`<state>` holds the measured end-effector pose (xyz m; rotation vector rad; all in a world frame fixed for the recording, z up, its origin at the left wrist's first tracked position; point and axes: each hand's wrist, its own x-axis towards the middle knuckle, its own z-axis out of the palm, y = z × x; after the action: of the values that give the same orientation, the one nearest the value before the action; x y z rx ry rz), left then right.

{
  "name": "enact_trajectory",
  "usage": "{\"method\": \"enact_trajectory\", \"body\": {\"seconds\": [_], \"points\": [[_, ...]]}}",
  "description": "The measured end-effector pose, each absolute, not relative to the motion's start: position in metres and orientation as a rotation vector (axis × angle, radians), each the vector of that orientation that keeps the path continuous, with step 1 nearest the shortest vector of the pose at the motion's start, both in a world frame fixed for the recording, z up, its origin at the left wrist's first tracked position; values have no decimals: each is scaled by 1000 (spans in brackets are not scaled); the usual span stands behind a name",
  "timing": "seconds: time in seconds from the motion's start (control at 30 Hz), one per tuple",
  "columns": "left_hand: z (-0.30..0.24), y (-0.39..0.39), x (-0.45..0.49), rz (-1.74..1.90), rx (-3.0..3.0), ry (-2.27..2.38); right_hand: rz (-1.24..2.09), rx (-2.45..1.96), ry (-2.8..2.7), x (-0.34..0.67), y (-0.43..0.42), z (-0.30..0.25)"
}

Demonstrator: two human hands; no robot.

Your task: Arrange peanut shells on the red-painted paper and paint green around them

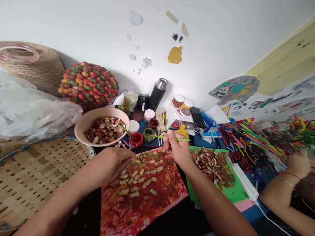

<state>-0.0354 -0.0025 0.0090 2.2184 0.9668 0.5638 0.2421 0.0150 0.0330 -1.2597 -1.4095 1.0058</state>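
My right hand [177, 147] grips a thin paintbrush [182, 139] with a light green handle, its bristle end at the mouth of a jar of green paint [149, 134]. My left hand [118, 160] is closed, fingertips pinched together over the upper left of a paint-smeared red sheet [147, 213]; whatever it may hold is hidden. Peanut shell halves [135, 189] lie in loose rows on the sheet, a few near the top daubed green. Beside the green jar stands a jar of red paint [136, 140] with another brush [126, 130] leaning in it.
A bowl [80, 129] of shells stands behind my left hand, with a woven tray [44, 180] nearer. Right of the sheet, more shells lie on green paper [197, 193] beside a white power strip [244, 182]. A black flask [158, 95] stands behind. Another person's arm [283, 193] rests at right.
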Motion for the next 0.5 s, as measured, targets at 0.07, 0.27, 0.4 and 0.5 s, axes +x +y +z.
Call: {"method": "enact_trajectory", "body": {"seconds": [0.07,0.27,0.4,0.5], "points": [[10,-3,-36,560,2228,955,1024,-1254,-1398,242,15,33],[6,-4,-36,620,2243,944,1017,-1249,-1366,240,17,34],[4,-4,-36,629,2231,940,1023,-1269,-1379,241,16,33],[4,-4,-36,631,2243,919,1058,-1232,-1314,241,16,34]]}}
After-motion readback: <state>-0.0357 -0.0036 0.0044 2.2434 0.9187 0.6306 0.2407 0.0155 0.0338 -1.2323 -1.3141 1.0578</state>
